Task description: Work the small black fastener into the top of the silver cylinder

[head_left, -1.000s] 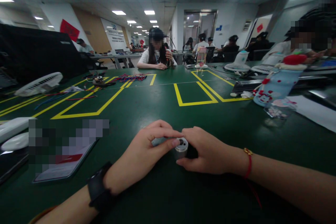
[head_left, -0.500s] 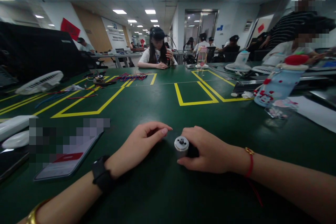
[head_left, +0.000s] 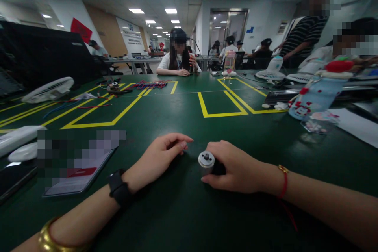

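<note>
My right hand point(head_left: 236, 167) wraps a small metal cylinder point(head_left: 206, 162), round silver face toward me, black body hidden in the fist, resting on the smooth green mat point(head_left: 183, 212). Just left of that grip, my left hand point(head_left: 161, 157) lies loosely curled, holding nothing, fingertips apart from the cylinder.

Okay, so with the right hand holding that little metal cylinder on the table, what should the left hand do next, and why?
Probably bring the left hand back to the metal cylinder. The right hand grips it with its capped end facing left, and the left fingers are lightly curled beside it, apart from that end.
</note>
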Tool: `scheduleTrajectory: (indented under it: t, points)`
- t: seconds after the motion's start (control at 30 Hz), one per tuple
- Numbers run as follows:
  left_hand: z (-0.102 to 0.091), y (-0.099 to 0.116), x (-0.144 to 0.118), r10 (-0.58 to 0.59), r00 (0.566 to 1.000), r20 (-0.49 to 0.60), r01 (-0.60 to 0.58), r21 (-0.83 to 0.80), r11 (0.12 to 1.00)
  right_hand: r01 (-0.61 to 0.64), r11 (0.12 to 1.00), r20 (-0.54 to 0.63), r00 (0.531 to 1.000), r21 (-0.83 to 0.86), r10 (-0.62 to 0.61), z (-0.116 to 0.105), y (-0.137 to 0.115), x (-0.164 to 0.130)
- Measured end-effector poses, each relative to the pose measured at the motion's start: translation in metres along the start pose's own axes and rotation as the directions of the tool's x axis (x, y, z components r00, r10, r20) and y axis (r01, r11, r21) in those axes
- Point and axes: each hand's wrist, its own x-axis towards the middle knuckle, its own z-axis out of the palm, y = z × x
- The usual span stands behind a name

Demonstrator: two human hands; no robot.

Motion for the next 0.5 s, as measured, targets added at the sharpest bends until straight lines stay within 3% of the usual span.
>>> scheduleTrajectory:
  t: [0.5]
  points:
    - [0.0004,0.0022,-0.0017,0.010,1.000,0.023,-0.009,-0.056,0.998,0.000,1.000,0.000,1.000,0.001,0.000,-0.0007,-0.0006,0.0000]
